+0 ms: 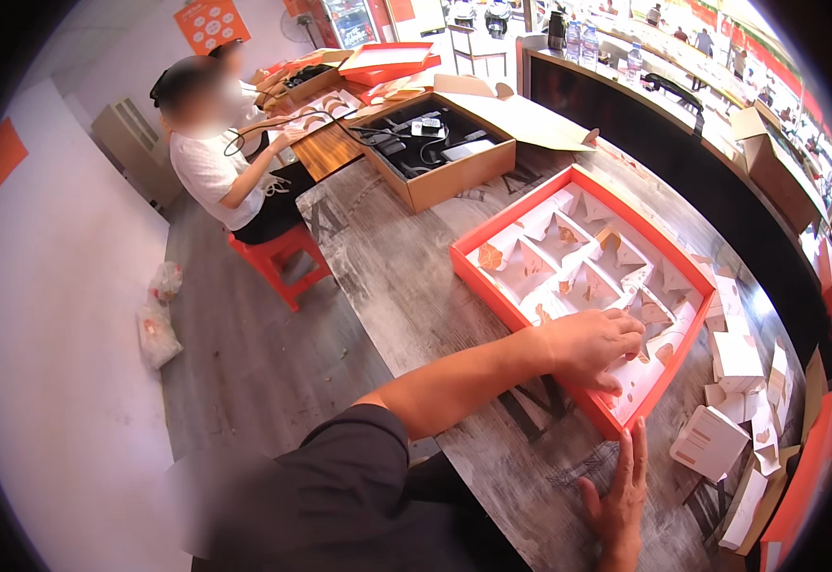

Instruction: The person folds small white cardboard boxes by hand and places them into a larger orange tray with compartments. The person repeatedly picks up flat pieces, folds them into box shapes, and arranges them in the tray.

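The right hand (621, 496) is nearest, its fingers straight and close together, the thumb held wide; its fingertips meet the near corner of a shallow red-orange box (481, 288), which lies just ahead of it on the grey wood-grain counter (406, 276). Beyond it, the left hand (592, 348) reaches in over the box's near-left wall, fingers bent down onto the near end of a white divider grid (561, 286) (whether they pinch a panel or merely press, I cannot tell). The grid, printed with orange-brown leaf shapes, fills the box with small compartments running away from both hands. To the right of the box lies a loose heap of white cartons (711, 443), some tilted. Past its far-left corner stands a brown cardboard box (464, 181) with black contents and cables. Farther off, a co-worker (208, 157) in a white top sits on a red stool (283, 262); clear bottles (588, 46) stand on a distant ledge.
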`<state>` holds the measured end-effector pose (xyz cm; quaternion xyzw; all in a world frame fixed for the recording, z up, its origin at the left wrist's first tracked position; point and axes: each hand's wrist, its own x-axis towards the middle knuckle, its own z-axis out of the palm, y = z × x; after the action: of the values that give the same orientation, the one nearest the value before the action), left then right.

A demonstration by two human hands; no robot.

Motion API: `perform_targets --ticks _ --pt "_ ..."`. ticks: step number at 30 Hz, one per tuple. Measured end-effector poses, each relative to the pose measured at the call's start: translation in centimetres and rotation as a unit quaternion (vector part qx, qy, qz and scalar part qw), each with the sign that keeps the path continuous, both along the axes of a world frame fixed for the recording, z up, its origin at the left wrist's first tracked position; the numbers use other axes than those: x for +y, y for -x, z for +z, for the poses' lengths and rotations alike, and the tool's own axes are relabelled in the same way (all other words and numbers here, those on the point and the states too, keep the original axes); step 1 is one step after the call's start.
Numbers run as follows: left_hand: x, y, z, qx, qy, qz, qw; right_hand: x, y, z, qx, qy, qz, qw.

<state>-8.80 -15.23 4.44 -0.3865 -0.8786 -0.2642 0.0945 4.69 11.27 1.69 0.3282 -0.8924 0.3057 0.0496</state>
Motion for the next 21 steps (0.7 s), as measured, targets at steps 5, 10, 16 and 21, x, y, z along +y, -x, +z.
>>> perform_targets --ticks 5,10,16,21 --pt "0.0 -1.2 0.9 0.159 -0.082 -0.011 0.984 -0.1 -0.1 0.1 0.008 -0.007 -0.001 1.000" --pt "-0.2 -1.0 0.2 0.224 -0.096 -0.012 0.970 -0.2 -0.1 0.2 0.004 -0.009 -0.004 1.000" --pt "-0.5 -0.9 0.4 0.253 -0.149 -0.002 0.956 -0.2 -0.2 -0.4 -0.007 0.034 -0.002 0.999" --pt "1.3 -2.6 0.4 0.255 -0.168 -0.020 0.952 2.3 -0.7 -1.7 0.028 0.012 -0.020 0.999"
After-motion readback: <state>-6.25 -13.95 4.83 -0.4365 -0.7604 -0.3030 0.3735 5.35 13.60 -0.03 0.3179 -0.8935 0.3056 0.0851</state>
